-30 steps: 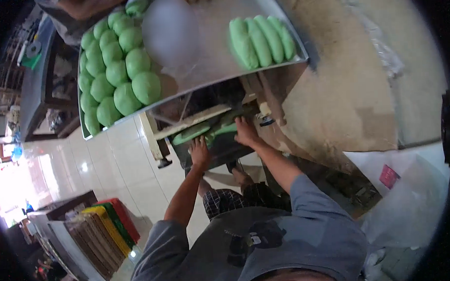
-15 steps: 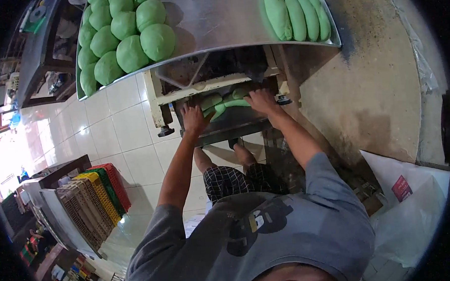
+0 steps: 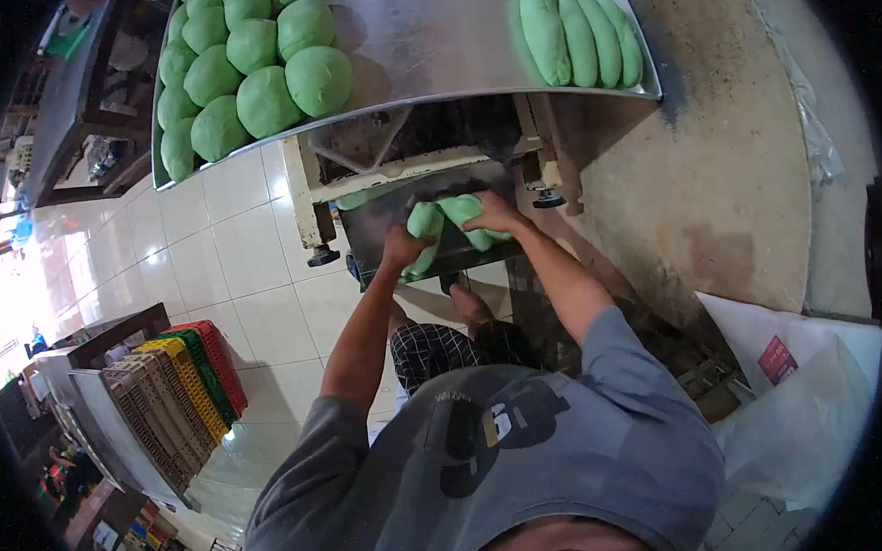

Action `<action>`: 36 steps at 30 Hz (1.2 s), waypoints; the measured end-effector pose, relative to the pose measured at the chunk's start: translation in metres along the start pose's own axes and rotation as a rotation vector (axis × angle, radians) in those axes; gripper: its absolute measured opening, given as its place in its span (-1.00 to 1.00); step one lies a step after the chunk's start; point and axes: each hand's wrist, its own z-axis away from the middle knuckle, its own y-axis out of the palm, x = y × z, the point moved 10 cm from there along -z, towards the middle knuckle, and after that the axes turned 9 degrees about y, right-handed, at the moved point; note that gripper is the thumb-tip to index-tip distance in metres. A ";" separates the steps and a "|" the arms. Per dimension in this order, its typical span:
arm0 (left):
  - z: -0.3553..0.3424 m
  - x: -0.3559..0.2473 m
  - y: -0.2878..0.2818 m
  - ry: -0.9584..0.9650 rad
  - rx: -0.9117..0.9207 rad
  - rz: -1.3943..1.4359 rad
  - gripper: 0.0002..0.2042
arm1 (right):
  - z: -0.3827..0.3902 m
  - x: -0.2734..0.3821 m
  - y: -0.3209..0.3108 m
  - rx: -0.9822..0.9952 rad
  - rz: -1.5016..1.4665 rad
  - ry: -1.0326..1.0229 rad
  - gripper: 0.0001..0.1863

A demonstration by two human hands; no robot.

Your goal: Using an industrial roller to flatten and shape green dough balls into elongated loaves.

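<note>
The left hand [image 3: 404, 246] grips one green dough piece [image 3: 424, 220], the right hand [image 3: 498, 215] a second piece [image 3: 463, 210], over the dark tray [image 3: 371, 231].

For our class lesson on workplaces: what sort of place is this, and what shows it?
Probably a bakery workroom: a metal tray holds green balls and rolls resembling dough, above a cream-framed machine, with plastic crates at left.

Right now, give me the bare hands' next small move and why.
Perhaps ease the soft pale-green dough together: the left hand and right hand each grip some, and the upper ends sit close together over the dark flat plate.
</note>
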 end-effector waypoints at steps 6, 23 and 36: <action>0.129 -0.097 -0.055 -0.078 0.042 1.314 -0.54 | 0.155 0.051 -0.034 0.300 -0.918 -0.023 -0.51; 0.044 -0.260 -0.339 0.260 -0.481 1.022 -0.41 | 0.186 0.213 -0.290 -0.378 -1.446 -0.273 -0.57; 0.110 -0.084 -0.037 0.275 0.451 -0.307 -0.53 | 0.127 0.010 0.029 0.428 0.546 0.354 -0.75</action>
